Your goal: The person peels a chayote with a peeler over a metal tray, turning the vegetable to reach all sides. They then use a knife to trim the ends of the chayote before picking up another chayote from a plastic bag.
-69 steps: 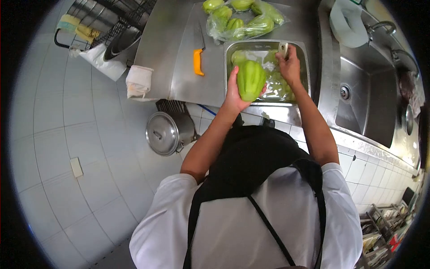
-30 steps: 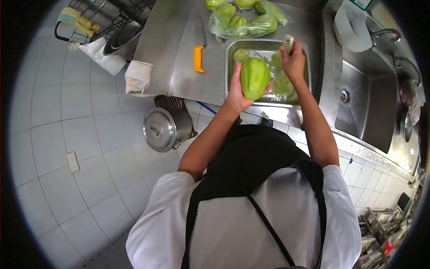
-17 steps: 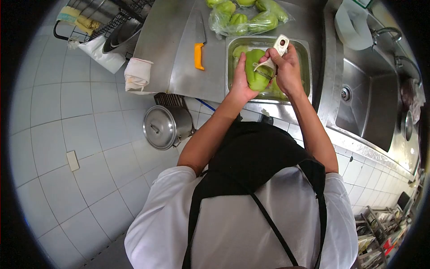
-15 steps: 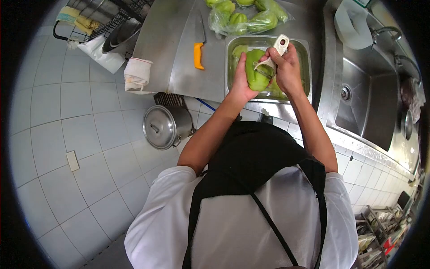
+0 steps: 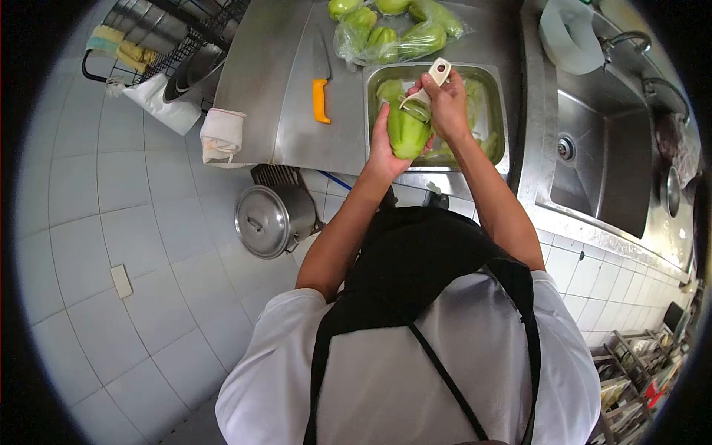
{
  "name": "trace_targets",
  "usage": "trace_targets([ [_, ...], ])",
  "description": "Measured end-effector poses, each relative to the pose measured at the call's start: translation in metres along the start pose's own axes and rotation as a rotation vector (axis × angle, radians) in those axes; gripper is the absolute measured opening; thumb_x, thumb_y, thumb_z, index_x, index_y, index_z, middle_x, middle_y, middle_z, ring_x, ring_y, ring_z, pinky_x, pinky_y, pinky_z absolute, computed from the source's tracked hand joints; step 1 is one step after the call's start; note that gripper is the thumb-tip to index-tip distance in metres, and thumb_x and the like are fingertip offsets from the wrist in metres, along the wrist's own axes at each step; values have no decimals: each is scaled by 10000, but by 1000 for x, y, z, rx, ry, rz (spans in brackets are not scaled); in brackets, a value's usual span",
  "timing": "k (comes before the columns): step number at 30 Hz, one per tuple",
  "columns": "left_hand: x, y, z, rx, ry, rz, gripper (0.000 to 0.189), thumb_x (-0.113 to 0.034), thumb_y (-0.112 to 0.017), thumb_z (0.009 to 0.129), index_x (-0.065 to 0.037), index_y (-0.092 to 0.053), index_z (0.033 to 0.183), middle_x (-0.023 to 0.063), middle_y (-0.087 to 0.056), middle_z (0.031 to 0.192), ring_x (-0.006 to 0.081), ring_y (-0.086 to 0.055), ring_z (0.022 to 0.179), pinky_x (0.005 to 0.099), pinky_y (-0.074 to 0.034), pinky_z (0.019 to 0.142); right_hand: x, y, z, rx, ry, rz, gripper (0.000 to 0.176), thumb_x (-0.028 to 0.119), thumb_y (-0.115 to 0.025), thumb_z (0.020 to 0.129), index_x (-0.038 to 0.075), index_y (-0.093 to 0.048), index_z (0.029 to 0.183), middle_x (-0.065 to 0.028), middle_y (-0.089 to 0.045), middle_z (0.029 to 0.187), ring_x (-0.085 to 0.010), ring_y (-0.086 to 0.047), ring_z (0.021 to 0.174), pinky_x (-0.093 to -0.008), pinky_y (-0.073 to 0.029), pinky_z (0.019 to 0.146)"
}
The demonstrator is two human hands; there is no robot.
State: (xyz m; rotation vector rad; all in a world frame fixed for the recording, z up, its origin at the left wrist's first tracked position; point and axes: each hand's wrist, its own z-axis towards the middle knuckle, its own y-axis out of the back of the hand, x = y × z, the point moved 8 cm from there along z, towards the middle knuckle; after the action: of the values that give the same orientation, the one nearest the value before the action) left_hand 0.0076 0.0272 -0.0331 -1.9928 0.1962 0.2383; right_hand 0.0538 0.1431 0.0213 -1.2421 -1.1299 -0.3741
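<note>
My left hand (image 5: 384,152) is closed around a green chayote (image 5: 408,135), holding it over the near part of a steel tray (image 5: 506,141). A white peeler (image 5: 439,72) is gripped in my right hand (image 5: 449,111), its blade end against the upper part of the chayote. Pale, wet-looking patches show on the chayote's skin. In the tray lie green peelings (image 5: 486,141) and another green piece (image 5: 389,90), partly hidden behind my hands.
A knife with an orange handle (image 5: 320,101) lies left of the tray. Behind it is a plastic bag of several chayotes (image 5: 382,46). A steel sink (image 5: 604,159) is at the right, a folded cloth (image 5: 222,136) on the counter's left corner, and a lidded pot (image 5: 263,222) below.
The peeler has shifted from the chayote's right side to its top end. The chayote has turned in my left hand and sits slightly lower and left, as the whole view shifts a little.
</note>
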Motion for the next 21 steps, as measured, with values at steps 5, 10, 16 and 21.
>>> trace_targets([
  [5, 13, -22, -30, 60, 38, 37, 667, -639, -468, 933, -129, -503, 1363, 174, -573, 1282, 448, -549, 1128, 528, -497, 881, -3, 76, 45, -111, 206, -388, 341, 21, -639, 911, -20, -432, 1179, -126, -660, 895, -204, -697, 761, -329, -565, 664],
  [10, 4, -29, -19, 10, -6, -43, 726, -669, -467, 920, -102, -489, 1373, 176, -558, 1306, 461, -530, 1169, 540, -474, 950, 19, 74, 44, -42, 281, -1024, 397, 76, -681, 903, 17, -478, 1239, -163, -690, 963, -197, -716, 832, -340, -553, 686],
  [16, -1, -24, -16, -12, -25, -27, 699, -629, -508, 906, -109, -493, 1372, 176, -546, 1331, 441, -526, 1195, 553, -448, 995, 56, 68, 25, -79, 291, -723, 407, 64, -655, 922, 3, -457, 1272, -151, -683, 974, -182, -708, 845, -313, -550, 694],
  [21, -4, -31, -8, -21, -46, -15, 541, -539, -546, 904, -150, -566, 1280, 112, -604, 1277, 325, -583, 1159, 595, -449, 975, 69, 75, 21, -97, 391, -609, 392, 67, -643, 933, -10, -439, 1259, -145, -669, 1000, -184, -705, 839, -296, -541, 679],
])
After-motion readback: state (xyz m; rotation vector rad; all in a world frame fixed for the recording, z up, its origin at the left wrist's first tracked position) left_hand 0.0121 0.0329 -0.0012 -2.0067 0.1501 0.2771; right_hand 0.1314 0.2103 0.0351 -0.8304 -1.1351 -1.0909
